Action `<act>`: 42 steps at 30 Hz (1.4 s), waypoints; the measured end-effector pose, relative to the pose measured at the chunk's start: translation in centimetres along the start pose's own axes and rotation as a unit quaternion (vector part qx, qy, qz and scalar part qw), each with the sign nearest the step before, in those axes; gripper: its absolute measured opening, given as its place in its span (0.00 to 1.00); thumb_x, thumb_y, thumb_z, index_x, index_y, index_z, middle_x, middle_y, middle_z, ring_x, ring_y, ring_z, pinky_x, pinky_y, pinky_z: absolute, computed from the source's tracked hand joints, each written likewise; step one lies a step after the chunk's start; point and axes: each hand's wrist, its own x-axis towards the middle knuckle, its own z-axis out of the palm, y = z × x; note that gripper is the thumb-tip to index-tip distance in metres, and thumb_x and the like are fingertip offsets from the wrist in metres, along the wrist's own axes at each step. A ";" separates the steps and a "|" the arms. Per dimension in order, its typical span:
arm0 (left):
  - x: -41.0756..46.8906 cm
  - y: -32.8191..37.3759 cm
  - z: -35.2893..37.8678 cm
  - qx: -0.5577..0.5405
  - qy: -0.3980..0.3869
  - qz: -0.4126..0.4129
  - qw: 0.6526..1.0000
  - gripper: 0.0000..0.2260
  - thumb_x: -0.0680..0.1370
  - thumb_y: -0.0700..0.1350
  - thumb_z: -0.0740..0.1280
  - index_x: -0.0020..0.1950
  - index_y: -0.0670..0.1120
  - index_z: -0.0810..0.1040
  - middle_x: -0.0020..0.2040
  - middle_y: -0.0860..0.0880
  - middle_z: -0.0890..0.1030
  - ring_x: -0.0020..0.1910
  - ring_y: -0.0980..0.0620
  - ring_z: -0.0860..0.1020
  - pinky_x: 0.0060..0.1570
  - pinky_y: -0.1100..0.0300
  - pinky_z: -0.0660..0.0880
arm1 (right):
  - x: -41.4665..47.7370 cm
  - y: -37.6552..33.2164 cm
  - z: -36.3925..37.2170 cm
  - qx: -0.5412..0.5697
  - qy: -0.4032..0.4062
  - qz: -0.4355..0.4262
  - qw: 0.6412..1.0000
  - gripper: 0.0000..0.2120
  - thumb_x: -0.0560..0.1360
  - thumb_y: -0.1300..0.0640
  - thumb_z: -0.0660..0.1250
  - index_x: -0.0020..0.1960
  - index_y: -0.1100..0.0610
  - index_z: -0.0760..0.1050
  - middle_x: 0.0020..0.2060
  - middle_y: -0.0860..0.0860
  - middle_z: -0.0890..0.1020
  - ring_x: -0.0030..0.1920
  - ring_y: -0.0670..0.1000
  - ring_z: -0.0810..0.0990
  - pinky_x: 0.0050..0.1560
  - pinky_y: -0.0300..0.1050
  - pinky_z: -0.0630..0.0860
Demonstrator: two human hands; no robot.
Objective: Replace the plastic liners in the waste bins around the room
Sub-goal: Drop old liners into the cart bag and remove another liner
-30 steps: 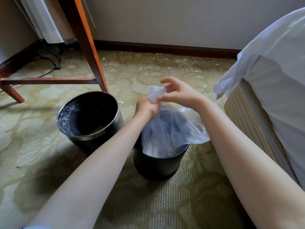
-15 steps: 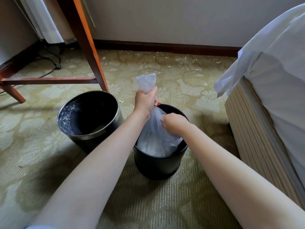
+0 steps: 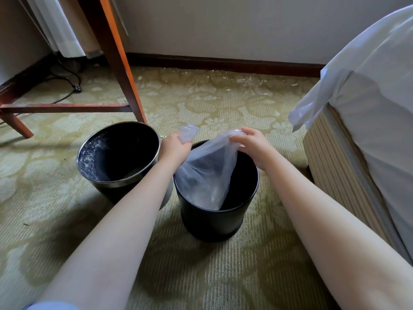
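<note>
liner: clear thin plastic bin liner [image 3: 207,173], held up over the right-hand bin, lower end hanging inside it
liner axis: long axis roughly upright, slanting a bit; top edge stretched left-right between the two hands, bottom end points down into the bin near its front inner wall
left hand: left hand [image 3: 175,148] curled into a fist round one bunched corner of the liner; a crumpled tuft sticks up above the fist
right hand: right hand [image 3: 251,146] pinches the other top corner with fingertips [image 3: 240,136], fingers bent, palm down, above the bin's far rim
target bin: plain black round plastic waste bin [image 3: 212,222], upright on carpet, mouth open upward, liner only partly in, not draped over the rim
second bin: black round waste bin with silver metal rim [image 3: 116,186], just left of the first, pale specks on its left inner wall; left forearm crosses its right side, so contact between the bins cannot be told
floor: green-beige patterned carpet [image 3: 201,276], pale crumbs near the dark wooden baseboard [image 3: 223,63]
bench: reddish-brown wooden leg [image 3: 120,63] and crossbar behind the rimmed bin, top out of view
cable: black cord [image 3: 73,86] on floor, far left
bed: striped beige bed base [image 3: 330,157] at right, white sheet [image 3: 357,74] hanging over its corner
sleeve: light blue sleeve edge [image 3: 51,306], bottom left
</note>
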 end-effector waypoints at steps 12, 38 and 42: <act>-0.7 1.2 1.2 0.029 -0.046 0.025 0.998 0.05 0.77 0.42 0.60 0.48 0.43 0.74 0.42 0.45 0.75 0.41 0.44 0.72 0.39 0.59 0.66 | -0.8 0.2 3.7 -0.221 -0.047 0.002 0.974 0.13 0.73 0.46 0.68 0.54 0.51 0.73 0.42 0.47 0.74 0.39 0.47 0.72 0.38 0.43 0.68; -1.1 3.7 2.0 -0.372 -0.206 -0.055 0.904 0.10 0.76 0.31 0.59 0.49 0.42 0.77 0.36 0.47 0.77 0.26 0.56 0.69 0.31 0.67 0.70 | 1.6 1.1 1.2 -0.281 0.126 0.008 0.951 0.17 0.81 0.56 0.58 0.66 0.61 0.74 0.54 0.56 0.78 0.56 0.55 0.75 0.54 0.46 0.70; -0.8 2.1 2.5 -0.228 -0.202 -0.029 0.952 0.14 0.77 0.38 0.65 0.63 0.43 0.74 0.53 0.48 0.77 0.41 0.53 0.74 0.45 0.61 0.72 | 0.7 -0.3 0.6 -0.452 0.100 -0.048 0.885 0.12 0.82 0.55 0.56 0.52 0.61 0.76 0.45 0.56 0.76 0.49 0.57 0.74 0.42 0.46 0.69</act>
